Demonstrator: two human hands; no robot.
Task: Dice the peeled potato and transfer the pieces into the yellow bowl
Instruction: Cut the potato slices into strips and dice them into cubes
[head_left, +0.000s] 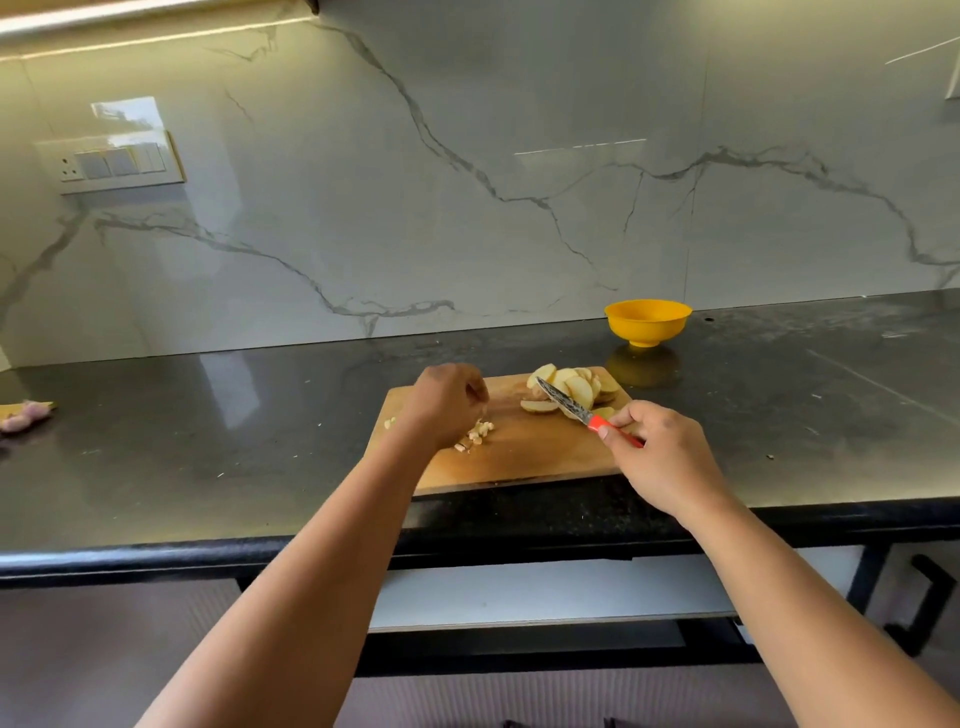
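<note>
Right grip (655, 453) clamped on knife (571, 406) over slices (574, 387) on board (524, 447); left grip (448, 402) curled empty above dice (477, 434).

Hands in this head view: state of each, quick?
Left hand: fingers curled over the diced pieces; any grip hidden.
Right hand: holding the knife by its red handle.

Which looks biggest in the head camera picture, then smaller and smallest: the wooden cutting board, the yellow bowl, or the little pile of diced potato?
1. Wooden cutting board, by far the largest.
2. Yellow bowl, though it sits farther back, so it looks a bit small.
3. Pile of diced potato, the smallest.
</note>
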